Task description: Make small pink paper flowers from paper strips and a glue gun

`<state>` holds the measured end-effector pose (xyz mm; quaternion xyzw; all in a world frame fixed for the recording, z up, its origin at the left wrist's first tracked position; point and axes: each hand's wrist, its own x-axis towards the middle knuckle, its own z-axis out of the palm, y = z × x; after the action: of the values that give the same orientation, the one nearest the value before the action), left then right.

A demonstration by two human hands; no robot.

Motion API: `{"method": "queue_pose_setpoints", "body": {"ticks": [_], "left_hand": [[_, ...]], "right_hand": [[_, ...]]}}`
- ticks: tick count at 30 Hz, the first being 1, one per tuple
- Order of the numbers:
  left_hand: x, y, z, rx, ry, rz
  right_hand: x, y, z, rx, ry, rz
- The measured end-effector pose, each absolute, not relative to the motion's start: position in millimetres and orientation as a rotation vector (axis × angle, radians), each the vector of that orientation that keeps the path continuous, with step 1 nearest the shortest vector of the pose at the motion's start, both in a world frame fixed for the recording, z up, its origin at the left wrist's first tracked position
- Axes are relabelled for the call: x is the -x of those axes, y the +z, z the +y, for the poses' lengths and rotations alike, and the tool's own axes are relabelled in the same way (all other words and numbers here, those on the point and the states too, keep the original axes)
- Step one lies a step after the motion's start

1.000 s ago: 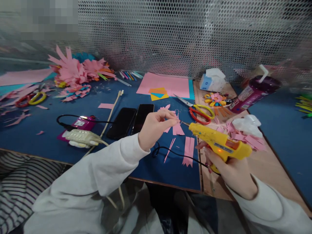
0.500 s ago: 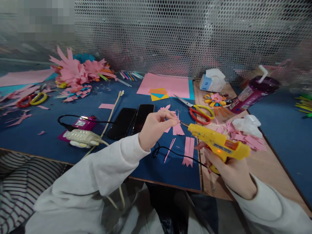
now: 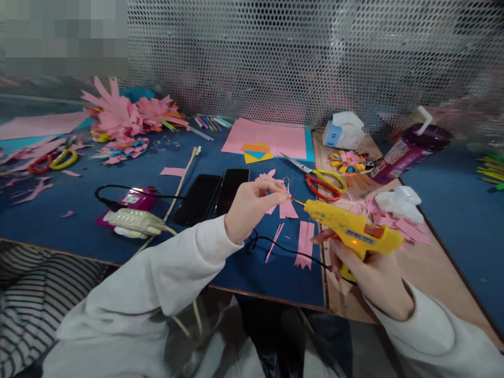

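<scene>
My right hand [image 3: 374, 278] grips a yellow glue gun [image 3: 348, 223] by its handle. An orange light glows on the gun's side, and its metal nozzle points left. Just left of the nozzle tip, my left hand [image 3: 255, 202] pinches a thin pink paper strip [image 3: 287, 182], mostly hidden by the fingers. Nozzle and fingertips are almost touching. Beneath them lie cut pink paper pieces [image 3: 289, 210]. Nearer me on the blue table are fringed pink strips [image 3: 305, 244] and narrow slivers [image 3: 274, 242].
Red-and-yellow scissors [image 3: 323, 184] lie behind the glue gun. Two phones [image 3: 198, 198] and a power strip [image 3: 136, 221] are on the left. A purple bottle [image 3: 409, 149], tissue box [image 3: 343, 131] and paper flower [image 3: 349, 161] stand right. The gun's black cord [image 3: 283, 248] crosses the table.
The glue gun and my right hand have shifted very slightly; my right index finger has moved a little left. My left hand keeps its pinch in the same place.
</scene>
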<state>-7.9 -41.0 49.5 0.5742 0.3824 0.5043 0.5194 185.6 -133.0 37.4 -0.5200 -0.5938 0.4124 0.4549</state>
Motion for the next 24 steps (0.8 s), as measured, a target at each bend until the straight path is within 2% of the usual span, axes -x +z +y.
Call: {"method": "queue_pose_setpoints", "body": {"ticks": [24], "left_hand": [[8.4,50.4,-41.2,-1.334,1.234,0.916]], "right_hand": [[-188.3,33.3,-134.4,1.309,1.037,-1.433]]}}
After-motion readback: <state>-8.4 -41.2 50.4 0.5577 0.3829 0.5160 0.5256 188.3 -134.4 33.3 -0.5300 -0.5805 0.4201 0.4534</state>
